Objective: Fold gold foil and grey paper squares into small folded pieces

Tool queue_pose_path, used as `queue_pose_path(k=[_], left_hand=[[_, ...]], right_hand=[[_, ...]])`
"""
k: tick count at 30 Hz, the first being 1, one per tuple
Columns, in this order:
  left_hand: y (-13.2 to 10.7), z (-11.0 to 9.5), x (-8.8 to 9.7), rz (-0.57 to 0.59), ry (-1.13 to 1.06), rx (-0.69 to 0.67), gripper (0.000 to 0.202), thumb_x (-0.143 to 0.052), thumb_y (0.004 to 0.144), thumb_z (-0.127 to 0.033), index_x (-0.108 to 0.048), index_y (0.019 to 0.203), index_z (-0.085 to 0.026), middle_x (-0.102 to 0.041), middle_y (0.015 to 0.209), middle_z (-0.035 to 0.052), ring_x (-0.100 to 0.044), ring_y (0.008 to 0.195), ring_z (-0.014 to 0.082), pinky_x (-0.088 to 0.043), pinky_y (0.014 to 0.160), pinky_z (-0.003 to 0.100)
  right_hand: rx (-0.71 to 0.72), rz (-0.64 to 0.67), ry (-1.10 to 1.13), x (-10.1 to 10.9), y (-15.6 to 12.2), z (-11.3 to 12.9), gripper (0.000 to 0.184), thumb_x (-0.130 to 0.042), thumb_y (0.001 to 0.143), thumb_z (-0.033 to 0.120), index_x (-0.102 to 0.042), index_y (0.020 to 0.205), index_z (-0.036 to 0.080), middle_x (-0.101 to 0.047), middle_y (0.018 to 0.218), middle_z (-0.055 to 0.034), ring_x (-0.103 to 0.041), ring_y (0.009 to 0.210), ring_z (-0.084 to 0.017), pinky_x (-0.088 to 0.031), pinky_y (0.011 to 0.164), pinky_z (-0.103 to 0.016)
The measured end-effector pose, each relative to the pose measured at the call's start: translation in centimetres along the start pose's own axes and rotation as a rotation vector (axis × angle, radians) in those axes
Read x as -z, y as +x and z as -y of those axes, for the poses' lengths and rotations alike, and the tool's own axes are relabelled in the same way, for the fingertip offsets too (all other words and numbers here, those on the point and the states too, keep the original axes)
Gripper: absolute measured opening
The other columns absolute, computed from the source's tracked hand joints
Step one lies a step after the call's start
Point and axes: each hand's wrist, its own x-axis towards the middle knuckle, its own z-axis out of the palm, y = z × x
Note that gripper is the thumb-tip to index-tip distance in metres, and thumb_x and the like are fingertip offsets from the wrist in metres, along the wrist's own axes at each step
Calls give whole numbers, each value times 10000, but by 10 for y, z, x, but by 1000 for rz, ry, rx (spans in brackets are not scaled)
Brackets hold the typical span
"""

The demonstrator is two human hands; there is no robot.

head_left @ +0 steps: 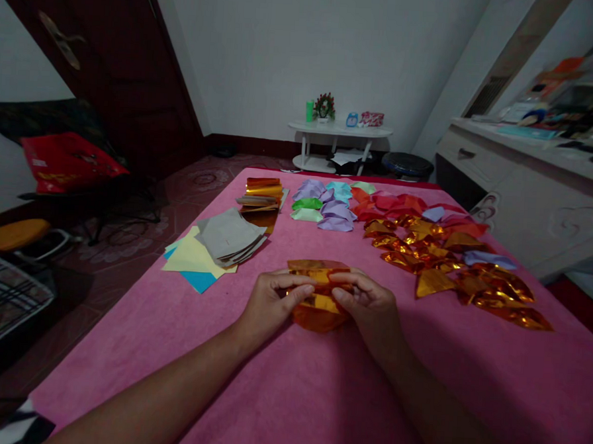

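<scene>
Between my two hands is a sheet of shiny gold foil paper (319, 316), partly folded, with a raised band across its middle. My left hand (277, 294) pinches its left side, thumb in front and fingers behind. On the right side, my right hand (369, 302) grips the same paper with thumb and fingers. Folded gold foil pieces (496, 285) lie in a heap to the right. Beyond my left hand are a stack of grey paper sheets (231, 235), yellow and blue sheets (199, 280) partly under it, and a pile of gold foil sheets (263, 190).
Folded purple (336, 214), green (307, 204) and red (391, 204) paper pieces sit at the far side of the pink-covered table (277, 393). A white side table (341, 129) stands by the wall. A white cabinet (527, 174) is at right, a red bag (71, 160) at left.
</scene>
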Motion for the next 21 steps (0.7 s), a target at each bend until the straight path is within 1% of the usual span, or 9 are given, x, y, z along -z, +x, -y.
queue_pose_path(k=[2, 4, 8, 10, 12, 14, 17, 19, 21], left_hand=[[0, -1, 0, -8, 15, -38, 112, -667, 795, -232, -760, 828, -178, -713, 888, 73, -649, 816, 180, -510, 715, 274], [1, -1, 0, -30, 50, -83, 95, -673, 790, -223, -757, 801, -179, -693, 881, 68, -631, 836, 176, -507, 729, 277], [2, -1, 1, -104, 198, -183, 65, -684, 778, -206, -747, 791, -199, -642, 875, 53, -594, 857, 168, -506, 736, 284], [2, -1, 1, -150, 290, -266, 53, -697, 763, -198, -740, 790, -211, -606, 1034, 63, -563, 995, 195, -500, 819, 321], [2, -1, 2, -170, 342, -334, 92, -711, 748, -201, -731, 837, -214, -515, 1233, 72, -525, 1098, 217, -482, 896, 366], [1, -2, 2, -151, 359, -354, 194, -708, 753, -211, -709, 947, -215, -413, 1360, 87, -553, 1067, 205, -477, 924, 392], [1, -4, 3, -117, 374, -349, 337, -691, 773, -220, -650, 1107, -220, -311, 1455, 116, -603, 984, 174, -476, 939, 400], [1, -3, 4, -101, 392, -364, 385, -691, 775, -227, -624, 1154, -229, -366, 1437, 115, -590, 1042, 196, -473, 947, 393], [1, -2, 6, -65, 395, -371, 410, -685, 782, -222, -603, 1183, -234, -523, 1313, 99, -578, 1079, 206, -484, 933, 370]], right_hand=[[-15, -1, -4, 0, 0, 2, 58, -696, 726, 238, -711, 767, 201, -650, 922, -46, -630, 866, -187, -521, 748, -282], [-41, -8, 3, 0, -1, 3, 57, -706, 716, 247, -703, 741, 196, -664, 912, -46, -639, 841, -184, -528, 742, -285], [-127, -7, 103, -1, -2, 3, 197, -757, 660, 257, -689, 837, 205, -700, 940, -44, -663, 852, -197, -539, 762, -309], [-182, -3, 136, -2, -2, 2, 262, -772, 645, 269, -680, 881, 201, -717, 905, -45, -675, 816, -199, -547, 729, -309], [-219, -7, 148, -2, -3, 3, 293, -781, 633, 274, -675, 895, 195, -725, 888, -48, -682, 783, -197, -551, 697, -303], [-238, -4, 162, -2, -3, 3, 301, -779, 637, 273, -673, 908, 193, -727, 911, -52, -686, 796, -200, -554, 706, -305], [-259, 18, 181, -2, -3, 4, 295, -766, 658, 274, -670, 925, 195, -728, 942, -59, -690, 829, -209, -556, 737, -320], [-261, 20, 176, -2, -3, 5, 300, -772, 648, 273, -673, 921, 195, -729, 937, -59, -690, 833, -214, -556, 740, -326], [-252, 15, 156, -2, -2, 5, 300, -782, 634, 272, -682, 906, 193, -729, 930, -58, -687, 830, -216, -555, 730, -323]])
